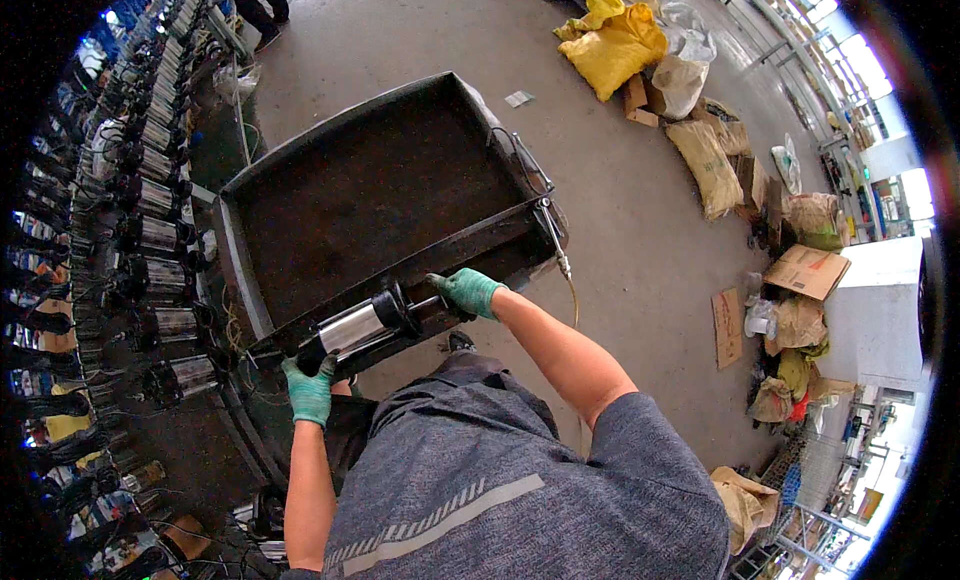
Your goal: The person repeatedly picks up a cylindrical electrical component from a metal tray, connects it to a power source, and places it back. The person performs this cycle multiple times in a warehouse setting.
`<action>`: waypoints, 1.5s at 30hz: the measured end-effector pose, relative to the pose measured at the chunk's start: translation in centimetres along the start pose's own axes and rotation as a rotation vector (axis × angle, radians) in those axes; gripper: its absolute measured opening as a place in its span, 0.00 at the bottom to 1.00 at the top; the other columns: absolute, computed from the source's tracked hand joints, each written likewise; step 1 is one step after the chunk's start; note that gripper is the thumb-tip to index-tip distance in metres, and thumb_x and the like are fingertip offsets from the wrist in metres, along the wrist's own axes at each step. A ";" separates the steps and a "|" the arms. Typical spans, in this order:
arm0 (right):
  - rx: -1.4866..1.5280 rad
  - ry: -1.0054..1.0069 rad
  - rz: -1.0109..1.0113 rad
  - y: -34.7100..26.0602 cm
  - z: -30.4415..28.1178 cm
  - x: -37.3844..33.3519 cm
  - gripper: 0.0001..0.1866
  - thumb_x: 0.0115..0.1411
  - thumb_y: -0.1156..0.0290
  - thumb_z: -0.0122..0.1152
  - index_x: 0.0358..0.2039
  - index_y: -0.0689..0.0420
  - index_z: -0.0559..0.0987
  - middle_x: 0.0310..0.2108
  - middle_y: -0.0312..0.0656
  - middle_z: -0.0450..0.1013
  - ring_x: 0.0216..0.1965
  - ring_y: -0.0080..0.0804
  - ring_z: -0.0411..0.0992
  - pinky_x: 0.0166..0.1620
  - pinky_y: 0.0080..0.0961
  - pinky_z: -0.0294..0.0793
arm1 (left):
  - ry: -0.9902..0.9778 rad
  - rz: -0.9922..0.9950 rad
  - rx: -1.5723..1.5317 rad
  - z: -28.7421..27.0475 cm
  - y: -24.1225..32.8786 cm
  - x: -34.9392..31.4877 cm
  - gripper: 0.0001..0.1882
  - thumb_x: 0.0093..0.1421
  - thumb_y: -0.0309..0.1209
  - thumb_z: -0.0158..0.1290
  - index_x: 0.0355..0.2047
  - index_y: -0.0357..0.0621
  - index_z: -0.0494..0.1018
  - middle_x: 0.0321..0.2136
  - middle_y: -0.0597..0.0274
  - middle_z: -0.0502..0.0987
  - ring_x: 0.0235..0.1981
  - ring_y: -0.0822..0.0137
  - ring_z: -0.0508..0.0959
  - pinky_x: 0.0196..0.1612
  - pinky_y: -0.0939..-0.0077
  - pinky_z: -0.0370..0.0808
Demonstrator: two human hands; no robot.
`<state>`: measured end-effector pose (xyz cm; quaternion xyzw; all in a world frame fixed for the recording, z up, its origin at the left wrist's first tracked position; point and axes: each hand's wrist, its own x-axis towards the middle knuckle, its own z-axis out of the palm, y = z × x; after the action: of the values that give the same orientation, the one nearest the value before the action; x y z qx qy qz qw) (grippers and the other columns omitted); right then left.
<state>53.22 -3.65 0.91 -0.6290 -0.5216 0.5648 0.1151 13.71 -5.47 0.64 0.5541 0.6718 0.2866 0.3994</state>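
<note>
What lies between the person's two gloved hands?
In the head view, a silver cylinder with black ends lies between the left hand and the right hand.

A person wears green gloves. The left hand touches one end of a shiny tube with black ends. The right hand is by the thin rod at the other end. A big dark tray sits just past the tube. More shiny tubes line the left side. Yellow bags lie far right.
</note>
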 end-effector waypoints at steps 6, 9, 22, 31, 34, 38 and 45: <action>-0.470 0.318 -0.478 -1.2 0.2 -3.1 0.22 0.64 0.61 0.60 0.58 0.51 0.75 0.41 0.47 0.78 0.43 0.51 0.78 0.45 0.44 0.79 | -0.025 0.003 0.022 -0.4 -0.3 -0.3 0.28 0.59 0.32 0.67 0.52 0.37 0.64 0.46 0.55 0.77 0.47 0.61 0.77 0.53 0.67 0.74; -0.688 0.283 -0.527 -0.5 -0.5 -3.9 0.27 0.61 0.63 0.64 0.61 0.49 0.73 0.48 0.45 0.76 0.48 0.51 0.77 0.48 0.46 0.79 | -0.014 0.013 0.050 -0.3 1.5 -0.7 0.28 0.59 0.33 0.67 0.53 0.37 0.64 0.46 0.55 0.77 0.47 0.61 0.77 0.54 0.66 0.74; -0.164 0.408 -0.409 2.4 2.5 -0.4 0.21 0.72 0.55 0.50 0.47 0.60 0.80 0.44 0.57 0.77 0.45 0.60 0.74 0.46 0.44 0.74 | -0.022 -0.068 -0.053 -0.2 0.1 -0.4 0.31 0.56 0.33 0.71 0.53 0.37 0.64 0.47 0.55 0.76 0.49 0.61 0.75 0.56 0.67 0.72; 0.109 0.210 -0.010 0.2 1.6 -0.2 0.25 0.72 0.49 0.49 0.35 0.57 0.84 0.30 0.54 0.79 0.35 0.60 0.76 0.40 0.48 0.75 | 0.025 -0.008 -0.034 0.2 -1.6 0.2 0.31 0.57 0.33 0.71 0.52 0.36 0.64 0.49 0.54 0.75 0.49 0.61 0.74 0.57 0.68 0.71; 0.124 0.173 0.022 0.4 1.4 -0.5 0.25 0.71 0.47 0.49 0.41 0.56 0.83 0.35 0.54 0.80 0.39 0.57 0.78 0.44 0.47 0.76 | -0.014 -0.025 -0.082 0.2 -1.4 0.2 0.31 0.57 0.33 0.70 0.53 0.36 0.64 0.48 0.54 0.75 0.49 0.60 0.74 0.57 0.67 0.71; -0.124 0.712 -0.106 1.3 0.1 -3.0 0.23 0.69 0.51 0.54 0.53 0.55 0.79 0.51 0.52 0.77 0.50 0.52 0.76 0.54 0.44 0.75 | -0.024 -0.045 -0.088 -0.1 -1.6 0.2 0.33 0.56 0.36 0.71 0.53 0.35 0.64 0.48 0.54 0.75 0.49 0.61 0.75 0.56 0.67 0.72; 0.138 1.098 0.287 12.8 -5.7 -6.7 0.28 0.60 0.57 0.65 0.53 0.62 0.70 0.44 0.60 0.76 0.46 0.59 0.76 0.50 0.46 0.75 | -0.023 -0.038 -0.006 -0.4 -0.9 0.1 0.33 0.55 0.37 0.72 0.53 0.35 0.65 0.47 0.54 0.76 0.48 0.61 0.75 0.55 0.67 0.72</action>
<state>65.90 -11.88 -2.66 -0.8857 -0.2567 0.1979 0.3322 12.91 -5.54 0.10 0.5433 0.6768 0.2747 0.4140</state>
